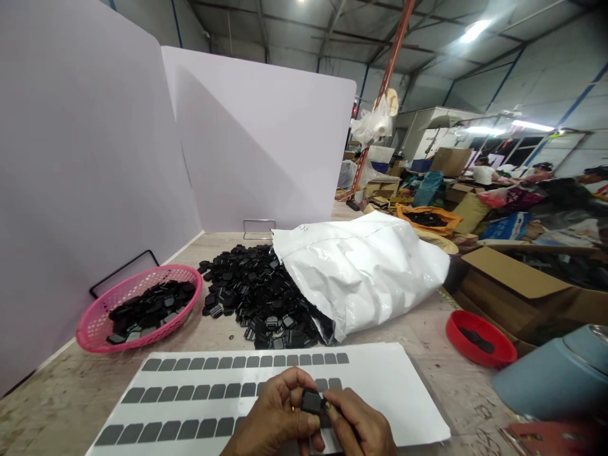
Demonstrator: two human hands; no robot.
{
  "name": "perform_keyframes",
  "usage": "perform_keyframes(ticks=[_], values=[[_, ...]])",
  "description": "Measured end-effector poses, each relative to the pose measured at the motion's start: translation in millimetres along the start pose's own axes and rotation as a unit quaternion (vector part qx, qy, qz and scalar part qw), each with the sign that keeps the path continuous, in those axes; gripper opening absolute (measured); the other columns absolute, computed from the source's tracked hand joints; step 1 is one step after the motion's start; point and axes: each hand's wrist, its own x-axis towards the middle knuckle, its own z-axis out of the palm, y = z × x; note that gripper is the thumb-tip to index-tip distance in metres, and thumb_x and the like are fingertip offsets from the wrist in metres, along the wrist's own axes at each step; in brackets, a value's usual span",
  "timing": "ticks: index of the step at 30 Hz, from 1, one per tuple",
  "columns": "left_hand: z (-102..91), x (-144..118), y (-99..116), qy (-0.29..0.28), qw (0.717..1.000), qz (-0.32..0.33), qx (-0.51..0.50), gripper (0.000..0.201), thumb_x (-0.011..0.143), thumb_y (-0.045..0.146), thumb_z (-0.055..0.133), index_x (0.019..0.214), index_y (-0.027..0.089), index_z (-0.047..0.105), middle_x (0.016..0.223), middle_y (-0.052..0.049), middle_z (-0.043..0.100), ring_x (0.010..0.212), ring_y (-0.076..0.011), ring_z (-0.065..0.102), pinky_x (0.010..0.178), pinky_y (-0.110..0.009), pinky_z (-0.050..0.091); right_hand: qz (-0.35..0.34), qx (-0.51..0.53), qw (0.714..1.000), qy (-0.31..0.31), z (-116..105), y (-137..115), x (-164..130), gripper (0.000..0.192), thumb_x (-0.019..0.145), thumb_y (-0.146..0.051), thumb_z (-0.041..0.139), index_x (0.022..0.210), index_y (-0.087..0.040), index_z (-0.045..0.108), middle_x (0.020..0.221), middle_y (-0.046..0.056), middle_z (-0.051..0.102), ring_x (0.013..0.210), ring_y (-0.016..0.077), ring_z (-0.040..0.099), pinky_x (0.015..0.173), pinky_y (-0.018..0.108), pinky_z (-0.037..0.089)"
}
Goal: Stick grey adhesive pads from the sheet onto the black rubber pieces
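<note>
My left hand [275, 411] grips a small black plastic piece [311, 401] between thumb and fingers, above a white sheet [387, 392]. Pinched at that piece's right edge are the fingers of my right hand [361, 423]; what sits between their tips is too small and dark to make out. Rows of grey rounded-corner patches [185, 394] run across the sheet, partly covered by my hands. Beyond the sheet, a heap of similar black pieces [256, 285] spills from the mouth of a white plastic bag [365, 266].
A pink basket [187, 320] with black pieces stands left. On the right are a red bowl [456, 339] holding dark flat pieces, a blue-grey flask [546, 370] and a cardboard box [517, 272]. Pale panels [256, 139] wall the table's back and left. People work far off.
</note>
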Motion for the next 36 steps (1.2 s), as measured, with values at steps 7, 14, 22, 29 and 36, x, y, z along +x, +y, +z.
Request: perform_keyframes(ticks=[7,14,22,29,36], values=[[2.2,1,-3,-0.006,1.0,0.002,0.004,0.041,0.06,0.021,0.079,0.09,0.016,0.053,0.067,-0.002,0.067,0.053,-0.0141,0.064,0.043,-0.017,0.045,-0.023,-0.044,0.999,-0.006,-1,7,-5,0.027,0.1,-0.034,0.035,0.103,-0.026,0.06,0.076,0.0,0.064,0.065,0.0136,0.064,0.059,0.019,0.047],[5.7,2,-5,0.004,1.0,-0.007,-0.008,0.038,0.058,0.016,0.077,0.088,0.016,0.054,0.061,0.0,0.065,0.048,-0.0137,0.062,0.041,-0.018,0.045,0.0,-0.028,1.0,0.008,2,8,-9,0.026,0.099,-0.034,0.038,0.1,-0.024,0.063,0.074,0.002,0.064,0.063,0.0148,0.063,0.057,0.02,0.046],[9.7,-2,0,-0.004,1.0,0.003,-0.019,0.036,0.06,0.019,0.078,0.088,0.016,0.055,0.067,-0.002,0.067,0.052,-0.014,0.063,0.043,-0.018,0.044,0.02,0.013,0.998,0.049,2,2,-8,0.019,0.097,-0.029,0.044,0.103,-0.027,0.061,0.076,-0.001,0.063,0.064,0.0137,0.062,0.06,0.02,0.045],[7.9,-2,-3,0.01,1.0,0.006,-0.005,0.034,0.061,0.013,0.072,0.091,0.016,0.055,0.065,0.0,0.065,0.053,-0.0135,0.062,0.045,-0.018,0.045,-0.029,-0.052,0.998,0.009,-3,3,-6,0.024,0.1,-0.029,0.037,0.104,-0.024,0.06,0.074,0.001,0.062,0.062,0.0151,0.061,0.057,0.022,0.046],[7.1,-1,-4,-0.002,1.0,-0.004,-0.002,0.035,0.061,0.014,0.073,0.09,0.015,0.055,0.062,-0.001,0.065,0.052,-0.0141,0.063,0.045,-0.019,0.045,-0.069,-0.076,0.992,-0.072,-16,0,0,0.022,0.099,-0.021,0.037,0.112,-0.021,0.055,0.081,0.005,0.065,0.069,0.0162,0.065,0.062,0.022,0.051]])
